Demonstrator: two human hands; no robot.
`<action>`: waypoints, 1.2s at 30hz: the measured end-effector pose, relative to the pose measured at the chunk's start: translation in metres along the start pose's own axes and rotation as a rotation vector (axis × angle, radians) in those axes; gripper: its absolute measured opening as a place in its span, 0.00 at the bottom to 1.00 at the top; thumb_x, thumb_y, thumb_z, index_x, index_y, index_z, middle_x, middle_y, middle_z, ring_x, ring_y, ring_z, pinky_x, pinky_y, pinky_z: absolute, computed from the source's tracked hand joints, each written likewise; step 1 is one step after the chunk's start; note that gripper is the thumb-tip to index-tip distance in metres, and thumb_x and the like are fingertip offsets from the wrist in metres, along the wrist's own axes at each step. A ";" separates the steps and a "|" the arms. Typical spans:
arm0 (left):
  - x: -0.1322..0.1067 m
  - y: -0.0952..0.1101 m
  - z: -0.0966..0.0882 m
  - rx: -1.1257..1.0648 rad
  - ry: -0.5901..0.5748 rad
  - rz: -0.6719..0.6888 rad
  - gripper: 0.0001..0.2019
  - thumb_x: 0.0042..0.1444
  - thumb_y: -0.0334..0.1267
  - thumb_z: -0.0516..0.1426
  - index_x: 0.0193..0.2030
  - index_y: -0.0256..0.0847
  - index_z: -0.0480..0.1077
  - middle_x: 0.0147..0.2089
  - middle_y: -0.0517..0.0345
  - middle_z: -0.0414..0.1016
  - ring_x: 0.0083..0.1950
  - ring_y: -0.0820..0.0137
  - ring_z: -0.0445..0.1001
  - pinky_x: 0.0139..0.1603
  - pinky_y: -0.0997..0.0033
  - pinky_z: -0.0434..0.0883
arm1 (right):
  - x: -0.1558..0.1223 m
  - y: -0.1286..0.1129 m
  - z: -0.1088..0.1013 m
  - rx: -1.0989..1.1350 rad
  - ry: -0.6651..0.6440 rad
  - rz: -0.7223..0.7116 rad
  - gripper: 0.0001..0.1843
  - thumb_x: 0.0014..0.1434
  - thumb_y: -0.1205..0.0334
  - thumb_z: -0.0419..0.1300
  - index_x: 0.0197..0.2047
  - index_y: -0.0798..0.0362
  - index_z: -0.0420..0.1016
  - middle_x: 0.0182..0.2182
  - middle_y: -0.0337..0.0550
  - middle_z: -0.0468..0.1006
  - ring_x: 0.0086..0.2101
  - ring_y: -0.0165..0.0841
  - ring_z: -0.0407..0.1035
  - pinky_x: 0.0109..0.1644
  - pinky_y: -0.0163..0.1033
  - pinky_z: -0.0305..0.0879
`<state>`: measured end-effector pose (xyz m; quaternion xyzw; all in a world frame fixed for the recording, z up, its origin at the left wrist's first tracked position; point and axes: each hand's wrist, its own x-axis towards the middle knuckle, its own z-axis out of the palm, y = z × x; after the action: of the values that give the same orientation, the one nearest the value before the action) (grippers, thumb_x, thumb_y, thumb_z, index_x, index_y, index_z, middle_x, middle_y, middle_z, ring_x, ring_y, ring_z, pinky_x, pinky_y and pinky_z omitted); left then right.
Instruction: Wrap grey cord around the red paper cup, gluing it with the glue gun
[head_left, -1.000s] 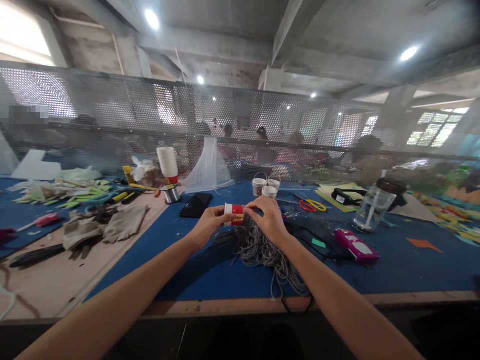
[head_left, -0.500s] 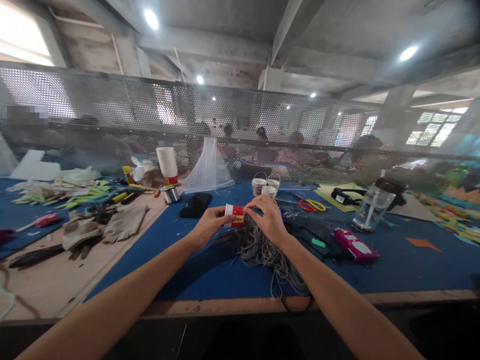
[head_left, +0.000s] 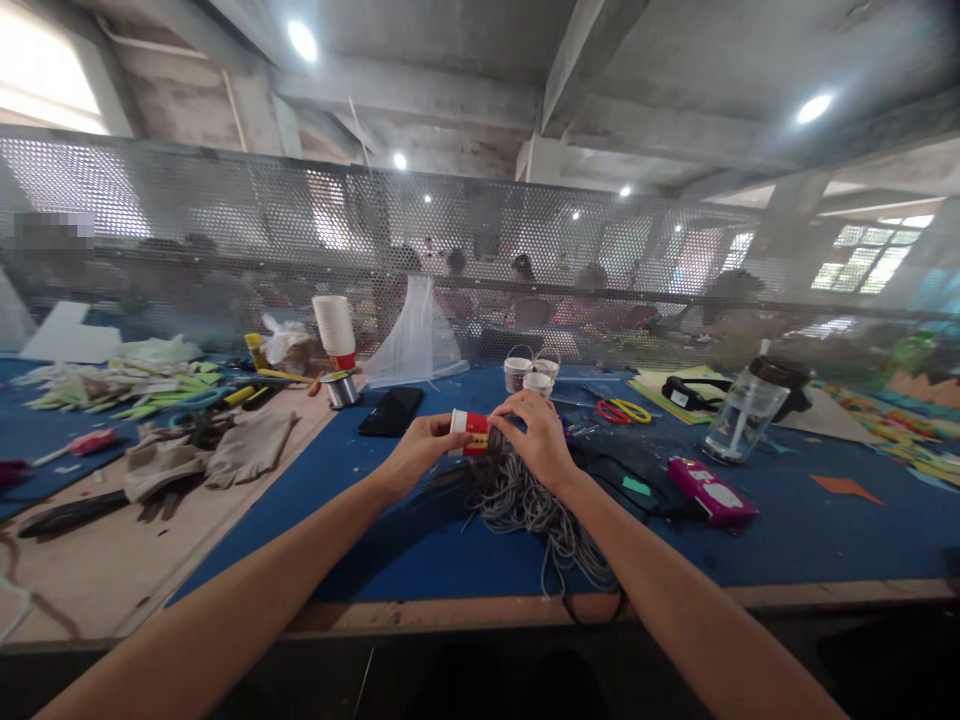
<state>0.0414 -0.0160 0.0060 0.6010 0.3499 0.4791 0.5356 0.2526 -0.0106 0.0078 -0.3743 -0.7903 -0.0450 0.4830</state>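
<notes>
My left hand (head_left: 414, 452) is closed around the rim end of a red and white paper cup (head_left: 469, 422), which lies on its side above the table. At the cup's other end, grey cord covers part of the wall. There the fingers of my right hand (head_left: 534, 432) are pinched on the grey cord, partly hiding it. A loose tangled heap of this grey cord (head_left: 517, 502) lies below both hands and trails towards the table's front edge. Just beyond my right hand stand small white cups with handles (head_left: 517, 374).
A black phone (head_left: 391, 411), a wire spool (head_left: 343, 390) and stacked paper cups (head_left: 333, 322) stand left. Red and yellow scissors (head_left: 624, 411), a magenta device (head_left: 712, 492) and a clear jar (head_left: 745, 418) are right. Gloves (head_left: 250, 448) lie far left. Perforated mesh (head_left: 480, 235) borders the back.
Almost nothing differs. The cup and my fingers have shifted very slightly; both hands keep their hold.
</notes>
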 end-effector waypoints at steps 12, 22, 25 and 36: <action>-0.001 0.001 0.001 0.013 -0.015 -0.003 0.13 0.47 0.37 0.69 0.40 0.36 0.82 0.41 0.47 0.84 0.39 0.61 0.80 0.46 0.64 0.72 | 0.000 -0.001 -0.001 -0.006 -0.016 0.021 0.06 0.66 0.56 0.62 0.39 0.46 0.78 0.38 0.41 0.79 0.44 0.38 0.72 0.52 0.44 0.60; 0.000 -0.002 -0.002 0.018 -0.042 0.005 0.14 0.47 0.38 0.69 0.41 0.36 0.82 0.42 0.48 0.84 0.41 0.60 0.80 0.50 0.61 0.72 | 0.001 -0.002 -0.002 -0.008 -0.011 0.030 0.06 0.66 0.56 0.62 0.38 0.46 0.78 0.37 0.41 0.79 0.43 0.38 0.72 0.53 0.44 0.59; 0.000 -0.002 -0.002 0.022 -0.049 0.008 0.13 0.47 0.38 0.68 0.41 0.37 0.82 0.42 0.48 0.84 0.41 0.61 0.80 0.50 0.62 0.72 | 0.001 -0.003 -0.003 -0.013 -0.015 0.032 0.06 0.66 0.56 0.62 0.38 0.46 0.78 0.37 0.41 0.79 0.43 0.38 0.72 0.53 0.44 0.59; -0.002 0.005 0.001 0.036 -0.056 -0.003 0.15 0.46 0.39 0.69 0.40 0.35 0.82 0.39 0.49 0.84 0.39 0.63 0.79 0.47 0.64 0.72 | 0.001 0.000 -0.001 -0.032 -0.007 0.022 0.05 0.66 0.58 0.63 0.38 0.48 0.78 0.37 0.41 0.79 0.43 0.36 0.72 0.52 0.42 0.58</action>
<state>0.0415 -0.0192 0.0103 0.6232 0.3442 0.4547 0.5352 0.2536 -0.0103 0.0093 -0.3908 -0.7870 -0.0507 0.4746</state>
